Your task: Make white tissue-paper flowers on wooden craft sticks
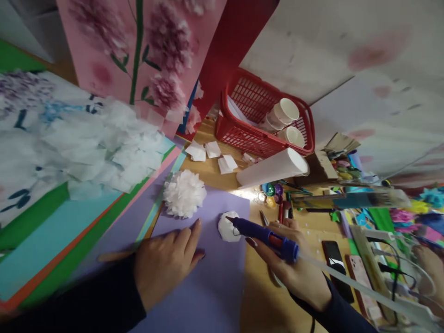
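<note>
My right hand (pixel 294 259) is wrapped round a dark blue glue gun (pixel 265 235), with a long pale glue stick trailing from its back end. The nozzle points left, over a small white round piece (pixel 228 227) on a sheet of purple paper (pixel 211 282); whether the tip touches it I cannot tell. My left hand (pixel 169 259) rests on the same sheet, holding nothing, its fingers stretched out. Just beyond its fingertips sits a fluffy white paper flower (pixel 184 194). Behind its wrist lies a flat wooden stick (pixel 114 255).
White paper squares (pixel 227 163) lie near a red basket (pixel 256 138) holding paper cups. Beside it is a white paper roll (pixel 270 169). At right are phones (pixel 335 263) and a power strip with cables. White petals (pixel 97 138) cover artwork at left. Another person's hand (pixel 430 263) shows far right.
</note>
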`<act>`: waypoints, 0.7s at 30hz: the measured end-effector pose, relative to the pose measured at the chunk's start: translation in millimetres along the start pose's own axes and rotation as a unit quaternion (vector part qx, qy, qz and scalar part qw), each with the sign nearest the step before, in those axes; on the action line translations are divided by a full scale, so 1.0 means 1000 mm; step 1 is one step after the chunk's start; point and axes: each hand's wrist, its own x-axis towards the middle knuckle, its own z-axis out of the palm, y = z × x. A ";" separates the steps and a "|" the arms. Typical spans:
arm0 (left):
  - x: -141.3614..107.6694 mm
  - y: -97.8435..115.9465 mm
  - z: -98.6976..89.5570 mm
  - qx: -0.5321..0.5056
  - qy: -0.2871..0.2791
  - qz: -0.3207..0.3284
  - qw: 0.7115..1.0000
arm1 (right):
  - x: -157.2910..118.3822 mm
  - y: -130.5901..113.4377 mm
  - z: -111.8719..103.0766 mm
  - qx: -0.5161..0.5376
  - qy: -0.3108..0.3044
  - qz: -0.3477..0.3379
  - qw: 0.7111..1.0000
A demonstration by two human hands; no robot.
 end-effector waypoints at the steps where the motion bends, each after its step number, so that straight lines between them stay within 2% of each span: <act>1: 0.000 0.000 0.000 -0.001 0.001 0.002 1.000 | 0.001 -0.001 -0.001 -0.012 0.002 -0.008 1.000; 4: 0.000 -0.001 0.000 -0.003 0.001 0.010 1.000 | 0.004 -0.002 -0.004 -0.039 0.009 -0.018 0.999; 9: -0.001 -0.001 -0.001 -0.001 -0.002 0.011 1.000 | 0.007 -0.002 -0.006 -0.030 -0.017 0.000 0.999; 18: 0.002 -0.002 -0.001 -0.003 0.008 0.014 1.000 | -0.002 0.000 -0.015 -0.034 0.030 -0.028 0.999; 21: 0.001 -0.003 -0.001 -0.002 0.005 0.016 1.000 | -0.005 0.000 -0.013 -0.027 0.013 -0.009 1.000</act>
